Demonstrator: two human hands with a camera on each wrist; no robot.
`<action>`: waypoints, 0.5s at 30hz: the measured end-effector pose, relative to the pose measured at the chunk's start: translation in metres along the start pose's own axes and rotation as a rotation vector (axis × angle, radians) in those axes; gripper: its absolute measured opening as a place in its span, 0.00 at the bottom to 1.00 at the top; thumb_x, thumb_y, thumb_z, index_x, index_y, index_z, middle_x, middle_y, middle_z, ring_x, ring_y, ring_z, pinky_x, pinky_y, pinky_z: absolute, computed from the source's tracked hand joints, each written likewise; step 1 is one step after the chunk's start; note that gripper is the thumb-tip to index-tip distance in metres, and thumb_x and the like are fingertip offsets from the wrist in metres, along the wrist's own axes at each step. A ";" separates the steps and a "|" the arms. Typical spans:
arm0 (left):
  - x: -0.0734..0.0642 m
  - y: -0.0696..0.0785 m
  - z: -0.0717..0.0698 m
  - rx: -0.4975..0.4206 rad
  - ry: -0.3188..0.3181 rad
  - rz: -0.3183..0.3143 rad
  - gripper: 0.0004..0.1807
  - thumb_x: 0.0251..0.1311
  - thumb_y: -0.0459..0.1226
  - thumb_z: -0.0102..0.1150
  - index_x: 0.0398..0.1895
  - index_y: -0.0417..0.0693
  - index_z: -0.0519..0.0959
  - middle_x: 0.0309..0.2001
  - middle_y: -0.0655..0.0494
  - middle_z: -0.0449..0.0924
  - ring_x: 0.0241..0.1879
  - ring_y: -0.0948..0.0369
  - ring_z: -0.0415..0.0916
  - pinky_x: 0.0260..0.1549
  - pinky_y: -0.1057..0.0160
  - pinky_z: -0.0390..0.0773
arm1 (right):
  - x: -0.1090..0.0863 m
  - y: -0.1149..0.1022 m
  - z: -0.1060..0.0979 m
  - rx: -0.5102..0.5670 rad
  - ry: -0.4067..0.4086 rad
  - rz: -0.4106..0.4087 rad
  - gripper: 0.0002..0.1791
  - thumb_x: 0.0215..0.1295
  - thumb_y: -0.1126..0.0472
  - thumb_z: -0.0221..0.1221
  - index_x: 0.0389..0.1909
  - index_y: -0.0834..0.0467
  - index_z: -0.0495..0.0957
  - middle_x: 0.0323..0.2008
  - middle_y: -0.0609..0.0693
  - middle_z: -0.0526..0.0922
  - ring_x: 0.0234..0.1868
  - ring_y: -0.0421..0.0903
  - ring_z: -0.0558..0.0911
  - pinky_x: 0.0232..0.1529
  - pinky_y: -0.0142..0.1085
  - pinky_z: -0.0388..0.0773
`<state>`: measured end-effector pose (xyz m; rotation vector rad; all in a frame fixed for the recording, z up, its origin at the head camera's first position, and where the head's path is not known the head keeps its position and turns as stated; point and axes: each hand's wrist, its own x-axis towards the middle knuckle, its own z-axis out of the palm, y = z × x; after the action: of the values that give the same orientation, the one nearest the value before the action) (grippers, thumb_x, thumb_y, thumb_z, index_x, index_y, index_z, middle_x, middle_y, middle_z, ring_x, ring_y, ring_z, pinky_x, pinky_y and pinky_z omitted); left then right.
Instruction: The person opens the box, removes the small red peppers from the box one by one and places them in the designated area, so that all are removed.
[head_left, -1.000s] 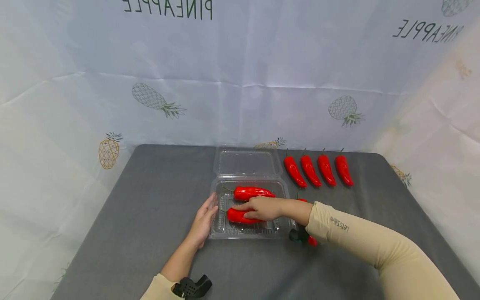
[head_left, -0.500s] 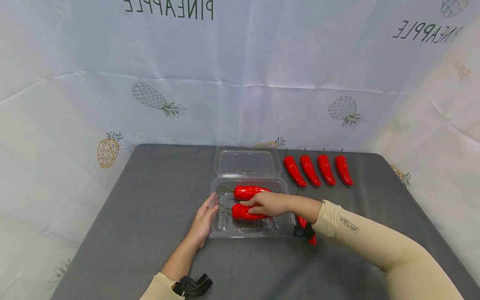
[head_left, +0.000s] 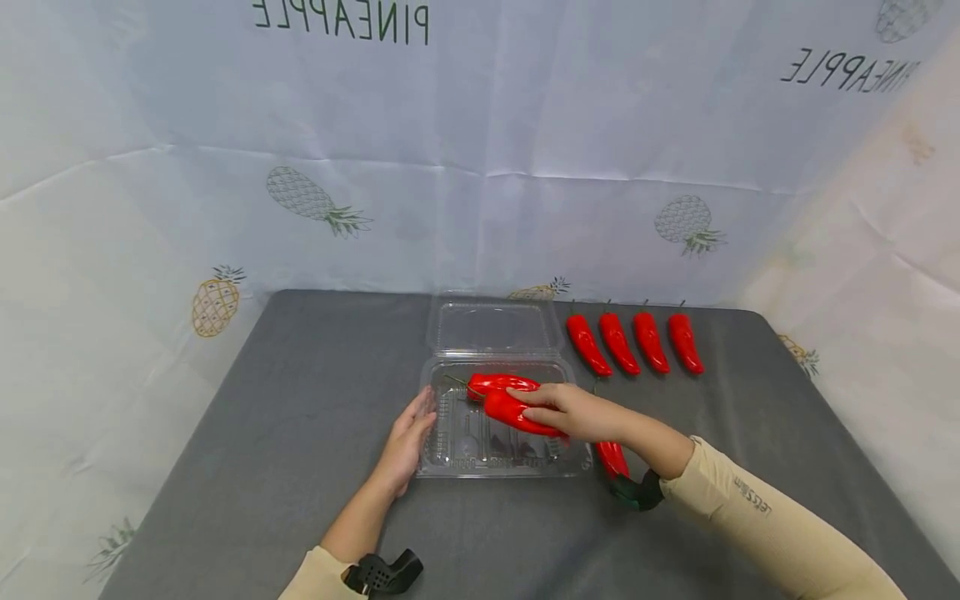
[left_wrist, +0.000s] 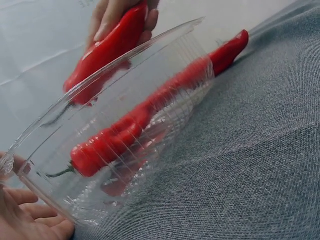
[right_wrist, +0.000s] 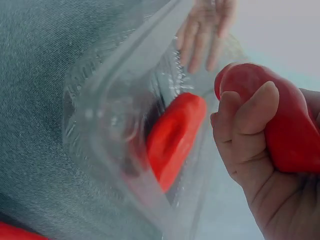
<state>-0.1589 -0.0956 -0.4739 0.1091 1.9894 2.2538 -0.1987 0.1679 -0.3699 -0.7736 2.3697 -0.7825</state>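
My right hand (head_left: 573,412) grips a red chili pepper (head_left: 517,414), fingers and thumb curled round its body. In the left wrist view this pepper (left_wrist: 112,52) is raised to the rim of a clear plastic clamshell box (left_wrist: 200,30), its green stem pointing down. A second red pepper (head_left: 487,383) lies inside the box near the hinge, partly covered by the held one in the head view. My left hand (head_left: 405,442) rests at the left side of the box with its fingers extended.
The box's clear lid (head_left: 495,325) lies folded back behind it. Several red peppers (head_left: 650,342) stand in a row at the back right of the grey table (head_left: 322,400). Another pepper (head_left: 611,458) lies just right of the box, partly under my right wrist.
My right hand has lifted the front pepper off the box floor and carried it back and to the right. My left hand keeps its place.
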 end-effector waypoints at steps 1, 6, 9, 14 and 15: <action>0.000 0.000 0.000 -0.005 -0.003 0.003 0.29 0.69 0.30 0.34 0.70 0.29 0.44 0.72 0.33 0.41 0.72 0.43 0.38 0.71 0.48 0.44 | -0.004 0.002 0.000 0.026 0.014 0.008 0.29 0.67 0.50 0.52 0.67 0.53 0.62 0.37 0.50 0.76 0.18 0.43 0.70 0.23 0.32 0.75; -0.001 0.001 0.000 -0.012 0.000 0.001 0.30 0.68 0.29 0.35 0.70 0.29 0.44 0.72 0.34 0.41 0.72 0.44 0.38 0.71 0.48 0.44 | -0.021 0.013 0.000 0.161 0.095 0.034 0.30 0.67 0.51 0.53 0.68 0.51 0.61 0.47 0.56 0.74 0.16 0.54 0.75 0.23 0.40 0.79; 0.000 0.001 0.001 0.000 0.009 0.001 0.29 0.68 0.30 0.36 0.70 0.29 0.45 0.72 0.34 0.42 0.72 0.44 0.39 0.70 0.48 0.45 | -0.030 0.020 0.003 0.206 0.149 0.029 0.30 0.67 0.51 0.52 0.69 0.51 0.61 0.44 0.57 0.75 0.17 0.55 0.75 0.23 0.39 0.78; 0.000 0.002 0.001 -0.014 0.015 -0.007 0.30 0.68 0.30 0.36 0.70 0.30 0.45 0.72 0.35 0.41 0.73 0.45 0.39 0.71 0.49 0.44 | -0.043 0.031 0.013 0.289 0.216 0.035 0.29 0.68 0.53 0.51 0.69 0.53 0.59 0.31 0.55 0.75 0.16 0.46 0.74 0.21 0.39 0.77; 0.001 0.002 0.001 -0.018 0.014 -0.007 0.30 0.68 0.30 0.36 0.70 0.30 0.45 0.72 0.35 0.41 0.73 0.45 0.38 0.71 0.49 0.44 | -0.045 0.033 0.015 0.306 0.231 0.041 0.30 0.68 0.53 0.51 0.69 0.53 0.59 0.30 0.55 0.74 0.16 0.44 0.74 0.20 0.39 0.77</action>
<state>-0.1593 -0.0943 -0.4721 0.0842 1.9723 2.2742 -0.1692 0.2145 -0.3886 -0.5292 2.3722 -1.2378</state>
